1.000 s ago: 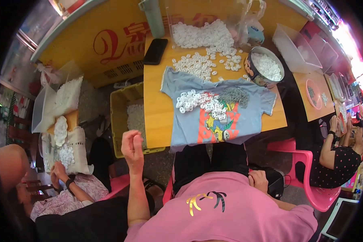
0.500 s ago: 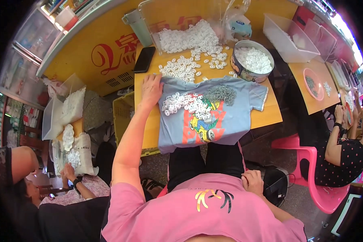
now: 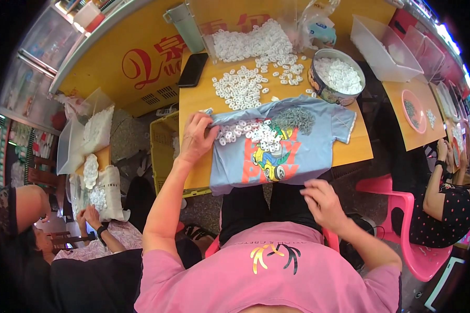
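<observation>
left hand (image 3: 196, 140) fingers pinch blue shirt (image 3: 277, 148) sleeve, pinning it flat on desk (image 3: 193, 109) | right hand (image 3: 324, 201) loose, empty, over lap | white rings (image 3: 245, 130) piled on shirt

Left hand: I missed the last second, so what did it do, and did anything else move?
The left hand rose from beside the lap, reached forward and gripped the left sleeve of the T-shirt. The right hand stayed near the lap. The white rings stayed piled on the shirt.
</observation>
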The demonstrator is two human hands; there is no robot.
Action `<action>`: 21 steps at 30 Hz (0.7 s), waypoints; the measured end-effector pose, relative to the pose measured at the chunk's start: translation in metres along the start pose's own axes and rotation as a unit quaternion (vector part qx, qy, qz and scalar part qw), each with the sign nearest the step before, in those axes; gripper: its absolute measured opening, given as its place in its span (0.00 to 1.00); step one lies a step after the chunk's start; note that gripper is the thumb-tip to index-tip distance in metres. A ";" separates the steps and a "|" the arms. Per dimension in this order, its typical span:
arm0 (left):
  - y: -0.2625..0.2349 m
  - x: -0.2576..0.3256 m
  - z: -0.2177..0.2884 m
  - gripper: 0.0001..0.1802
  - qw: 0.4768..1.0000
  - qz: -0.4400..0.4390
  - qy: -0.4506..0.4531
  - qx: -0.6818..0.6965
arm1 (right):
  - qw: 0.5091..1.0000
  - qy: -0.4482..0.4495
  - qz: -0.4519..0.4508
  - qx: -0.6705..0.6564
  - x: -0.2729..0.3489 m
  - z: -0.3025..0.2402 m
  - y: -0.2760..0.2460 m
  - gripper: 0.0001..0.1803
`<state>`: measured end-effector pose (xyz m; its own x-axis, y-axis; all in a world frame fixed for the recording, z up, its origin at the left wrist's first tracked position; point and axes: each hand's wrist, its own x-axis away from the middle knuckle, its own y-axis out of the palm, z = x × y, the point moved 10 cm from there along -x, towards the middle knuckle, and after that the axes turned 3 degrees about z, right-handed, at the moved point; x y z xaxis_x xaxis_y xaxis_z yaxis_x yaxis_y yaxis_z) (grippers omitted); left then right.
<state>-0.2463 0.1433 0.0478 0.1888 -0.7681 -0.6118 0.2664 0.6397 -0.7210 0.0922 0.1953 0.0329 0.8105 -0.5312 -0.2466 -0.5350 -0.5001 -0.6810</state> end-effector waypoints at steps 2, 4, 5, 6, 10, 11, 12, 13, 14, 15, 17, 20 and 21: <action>0.001 0.002 -0.004 0.10 1.000 0.008 -0.006 0.014 | 0.997 -0.071 0.009 -0.009 -0.047 -0.012 -0.002 0.10; 0.003 0.006 -0.013 0.06 0.997 0.000 -0.025 0.077 | 0.990 -0.141 0.028 0.007 -0.096 -0.018 -0.007 0.10; 0.007 0.006 -0.014 0.06 0.996 0.000 -0.027 0.081 | 0.986 -0.162 0.043 0.021 -0.122 -0.016 -0.011 0.10; 0.008 0.007 -0.017 0.06 0.995 0.000 -0.042 0.093 | 0.984 -0.172 0.052 0.018 -0.150 -0.008 -0.013 0.10; 0.013 0.008 -0.024 0.07 0.990 -0.007 -0.074 0.123 | 0.976 -0.201 0.050 0.075 -0.246 0.015 0.002 0.10; 0.013 0.007 -0.024 0.07 0.989 -0.007 -0.077 0.123 | 0.967 -0.231 0.040 0.104 -0.263 0.018 0.013 0.13; 0.014 0.006 -0.024 0.07 0.989 -0.007 -0.077 0.127 | 0.967 -0.230 0.037 0.103 -0.280 0.020 0.017 0.13; 0.014 0.004 -0.024 0.07 0.988 -0.008 -0.077 0.130 | 0.940 -0.310 -0.004 0.144 -0.287 0.010 0.033 0.16; 0.014 0.006 -0.026 0.07 0.988 -0.008 -0.081 0.129 | 0.902 -0.390 -0.044 0.181 -0.287 -0.003 0.051 0.20; 0.016 0.007 -0.032 0.06 0.984 -0.014 -0.099 0.145 | 0.902 -0.390 -0.047 0.179 -0.294 -0.005 0.056 0.20; 0.018 0.009 -0.038 0.06 0.980 -0.022 -0.121 0.160 | 0.836 -0.482 -0.179 0.193 -0.284 -0.009 0.090 0.24; 0.020 0.009 -0.043 0.06 0.974 -0.027 -0.144 0.175 | 0.800 -0.520 -0.245 0.173 -0.280 -0.004 0.109 0.23; 0.019 0.009 -0.044 0.06 0.975 -0.018 -0.135 0.174 | 0.778 -0.541 -0.271 0.170 -0.275 -0.004 0.114 0.23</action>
<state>-0.2807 0.1497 0.0143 0.4023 -0.7991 -0.4468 0.5735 0.6004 -0.5574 -0.1927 0.2821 0.0262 0.7194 0.6734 -0.1702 -0.0996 -0.1425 -0.9848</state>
